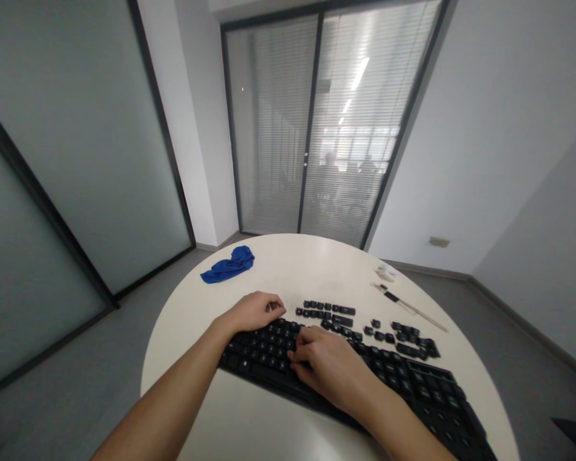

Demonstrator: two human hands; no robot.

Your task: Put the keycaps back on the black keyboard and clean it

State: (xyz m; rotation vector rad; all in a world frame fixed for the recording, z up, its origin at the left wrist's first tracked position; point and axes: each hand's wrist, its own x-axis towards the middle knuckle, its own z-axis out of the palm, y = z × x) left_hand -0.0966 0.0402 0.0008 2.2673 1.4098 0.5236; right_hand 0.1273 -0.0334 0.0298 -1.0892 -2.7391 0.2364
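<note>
Keyboard (393,371): hard plastic, mostly matt, dull sheen on the key tops. Loose keycaps (328,307): similar plastic, smooth, faint highlights. Cloth (230,266): soft fabric, matt, rumpled. Surface (278,269): smooth, satin finish, soft glare toward the near edge. Slim tool (392,296): shaft perhaps wood or plastic, too small to tell. Left-hand panel (91,141): frosted glass, evenly hazy. Wall (509,115): smooth, matt. Floor (125,358): matt.

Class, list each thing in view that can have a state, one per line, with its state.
Keyboard: lying keys up, partly covered
Loose keycaps: off the keyboard, some in rows
Blue cloth: crumpled
Thin tool: lying flat
White item: unclear
Blinds: lowered
Left hand: curled, at the keyboard's far edge
Right hand: curled, over the keyboard
</note>
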